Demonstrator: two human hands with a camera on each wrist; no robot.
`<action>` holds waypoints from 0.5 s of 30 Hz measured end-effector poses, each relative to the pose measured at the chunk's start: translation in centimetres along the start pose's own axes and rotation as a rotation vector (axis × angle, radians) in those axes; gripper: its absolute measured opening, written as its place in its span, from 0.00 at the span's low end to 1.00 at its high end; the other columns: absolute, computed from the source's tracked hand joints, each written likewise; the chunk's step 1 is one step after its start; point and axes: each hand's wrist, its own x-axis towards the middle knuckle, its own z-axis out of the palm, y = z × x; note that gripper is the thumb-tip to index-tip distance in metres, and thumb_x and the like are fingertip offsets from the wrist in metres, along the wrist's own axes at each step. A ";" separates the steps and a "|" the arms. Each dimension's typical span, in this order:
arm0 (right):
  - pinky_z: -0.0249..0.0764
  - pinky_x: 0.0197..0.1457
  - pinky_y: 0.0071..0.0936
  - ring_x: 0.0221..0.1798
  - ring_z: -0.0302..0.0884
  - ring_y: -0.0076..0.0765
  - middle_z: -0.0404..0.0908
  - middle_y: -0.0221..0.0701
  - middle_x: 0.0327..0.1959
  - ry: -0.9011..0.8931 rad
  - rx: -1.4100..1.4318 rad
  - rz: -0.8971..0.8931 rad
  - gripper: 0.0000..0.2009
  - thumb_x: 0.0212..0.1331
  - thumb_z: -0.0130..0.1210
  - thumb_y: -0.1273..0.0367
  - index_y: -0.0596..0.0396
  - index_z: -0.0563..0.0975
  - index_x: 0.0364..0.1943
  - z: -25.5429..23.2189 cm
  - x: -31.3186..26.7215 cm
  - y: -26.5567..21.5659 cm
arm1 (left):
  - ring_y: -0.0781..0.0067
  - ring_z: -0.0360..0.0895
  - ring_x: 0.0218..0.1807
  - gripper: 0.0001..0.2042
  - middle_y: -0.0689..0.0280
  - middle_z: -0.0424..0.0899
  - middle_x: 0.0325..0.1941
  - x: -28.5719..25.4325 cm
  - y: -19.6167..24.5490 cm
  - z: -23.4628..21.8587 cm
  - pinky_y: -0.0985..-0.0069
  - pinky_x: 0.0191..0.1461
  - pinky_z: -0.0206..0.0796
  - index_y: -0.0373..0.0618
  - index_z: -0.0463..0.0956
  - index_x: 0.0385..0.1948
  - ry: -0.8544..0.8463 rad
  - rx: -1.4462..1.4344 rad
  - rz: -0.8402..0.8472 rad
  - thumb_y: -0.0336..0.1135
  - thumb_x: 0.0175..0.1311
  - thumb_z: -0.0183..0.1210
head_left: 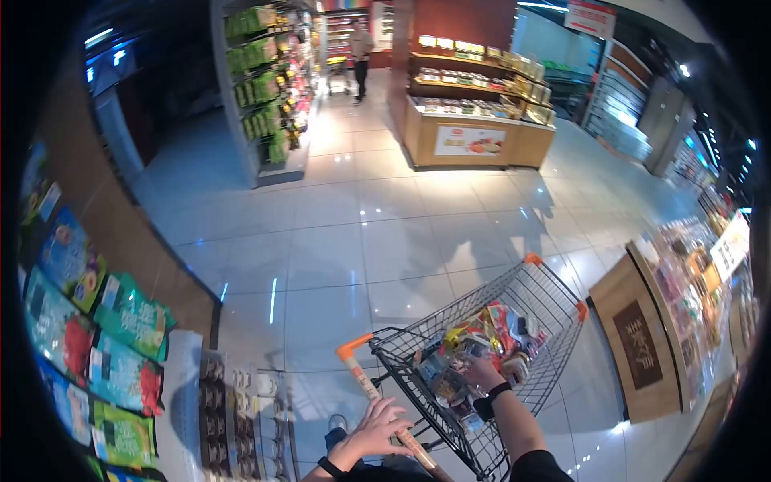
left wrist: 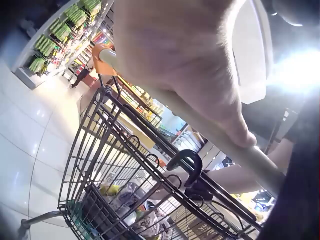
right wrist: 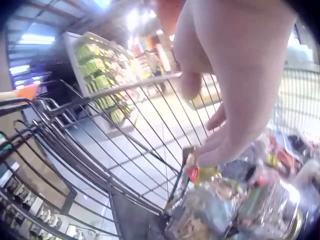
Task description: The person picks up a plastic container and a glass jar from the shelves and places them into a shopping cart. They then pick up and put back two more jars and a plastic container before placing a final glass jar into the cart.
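Note:
My left hand (head_left: 373,430) holds the handle bar (head_left: 408,440) of a wire shopping cart (head_left: 554,281), with orange corner pieces. In the left wrist view, the palm and thumb of that hand (left wrist: 185,65) lie over the pale bar. My right hand (head_left: 484,375) is inside the cart, low over a heap of packaged goods (head_left: 514,321). Seen from the right wrist, this hand (right wrist: 235,95) points down with thumb and fingers apart. Its fingertips are right at a small yellow and red packet (right wrist: 202,174). Clear plastic packs (right wrist: 215,205) with food inside lie beneath.
Green and blue bags (head_left: 128,361) hang at the left, beside a low rack of small jars (head_left: 241,402). A wooden display counter (head_left: 642,345) stands close to the cart's right. Ahead are a lit shelf stand (head_left: 474,112), a snack shelf (head_left: 265,88) and a person (head_left: 361,56).

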 end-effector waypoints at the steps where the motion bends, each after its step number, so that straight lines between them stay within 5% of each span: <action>1: 0.75 0.42 0.27 0.35 0.75 0.33 0.75 0.30 0.33 -0.061 -0.706 -0.260 0.11 0.64 0.52 0.64 0.55 0.74 0.44 4.0 -2.7 -4.6 | 0.47 0.54 0.69 0.28 0.66 0.71 0.58 0.1 -0.4 -0.2 0.42 0.70 0.41 0.57 0.81 0.44 0.006 0.014 0.002 0.63 0.42 0.70; 2: 0.75 0.42 0.28 0.37 0.76 0.30 0.77 0.29 0.35 -0.007 -1.121 -0.536 0.13 0.66 0.51 0.63 0.57 0.75 0.45 8.6 -5.7 -9.8 | 0.47 0.55 0.68 0.25 0.65 0.71 0.60 0.2 -0.9 -0.5 0.42 0.68 0.43 0.57 0.81 0.44 0.010 -0.062 0.052 0.58 0.47 0.69; 4: 0.75 0.45 0.25 0.39 0.76 0.24 0.79 0.30 0.40 0.279 -0.268 0.066 0.22 0.64 0.56 0.58 0.62 0.73 0.52 17.2 -11.4 -18.8 | 0.49 0.57 0.68 0.23 0.65 0.71 0.60 0.9 -1.5 -2.4 0.44 0.68 0.43 0.55 0.81 0.44 -0.022 -0.201 0.119 0.56 0.48 0.69; 5: 0.75 0.50 0.25 0.48 0.77 0.28 0.79 0.30 0.49 0.248 -0.405 0.062 0.23 0.66 0.54 0.57 0.59 0.70 0.58 15.2 -11.9 -18.5 | 0.50 0.60 0.67 0.22 0.64 0.72 0.60 1.1 -2.0 -3.8 0.46 0.68 0.43 0.54 0.81 0.43 -0.049 -0.342 0.178 0.55 0.50 0.69; 6: 0.74 0.51 0.25 0.49 0.77 0.31 0.79 0.32 0.49 0.282 -0.583 -0.004 0.27 0.63 0.57 0.56 0.57 0.69 0.61 20.0 -15.1 -23.0 | 0.54 0.65 0.65 0.22 0.62 0.73 0.60 1.4 -2.2 -5.8 0.52 0.69 0.48 0.50 0.80 0.44 -0.086 -0.498 0.140 0.50 0.50 0.69; 7: 0.73 0.52 0.27 0.50 0.76 0.32 0.79 0.33 0.50 0.300 -0.690 -0.006 0.28 0.61 0.59 0.55 0.57 0.70 0.61 20.6 -16.3 -23.2 | 0.54 0.65 0.65 0.22 0.62 0.73 0.60 1.4 -4.3 -6.6 0.52 0.69 0.48 0.50 0.80 0.44 -0.104 -0.500 0.160 0.50 0.50 0.69; 9: 0.73 0.53 0.28 0.51 0.76 0.33 0.79 0.35 0.50 0.355 -0.788 0.002 0.30 0.59 0.61 0.53 0.57 0.70 0.60 22.4 -18.2 -22.3 | 0.50 0.62 0.66 0.20 0.60 0.73 0.57 1.2 -9.2 -7.8 0.55 0.67 0.54 0.49 0.80 0.43 0.170 -0.631 0.130 0.45 0.49 0.70; 10: 0.73 0.54 0.30 0.51 0.76 0.36 0.79 0.37 0.51 0.292 -0.930 0.019 0.31 0.57 0.62 0.52 0.58 0.71 0.60 24.3 -18.7 -21.7 | 0.53 0.67 0.62 0.21 0.58 0.73 0.57 1.6 -12.0 -9.5 0.61 0.64 0.60 0.46 0.79 0.44 0.263 -0.414 0.199 0.40 0.46 0.71; 13: 0.72 0.57 0.36 0.53 0.76 0.41 0.79 0.40 0.49 0.357 -1.230 -0.078 0.33 0.52 0.65 0.49 0.55 0.73 0.58 33.7 -17.0 -18.5 | 0.53 0.70 0.60 0.24 0.56 0.73 0.56 4.1 -18.7 -14.5 0.59 0.63 0.61 0.47 0.77 0.47 0.306 -0.383 0.073 0.40 0.45 0.71; 15: 0.69 0.61 0.43 0.63 0.67 0.52 0.76 0.46 0.51 0.450 -1.164 -0.020 0.35 0.51 0.63 0.44 0.57 0.73 0.56 39.3 -12.8 -15.1 | 0.51 0.71 0.59 0.26 0.56 0.74 0.57 4.9 -23.1 -15.7 0.59 0.62 0.62 0.48 0.75 0.51 0.244 -0.412 0.083 0.43 0.49 0.69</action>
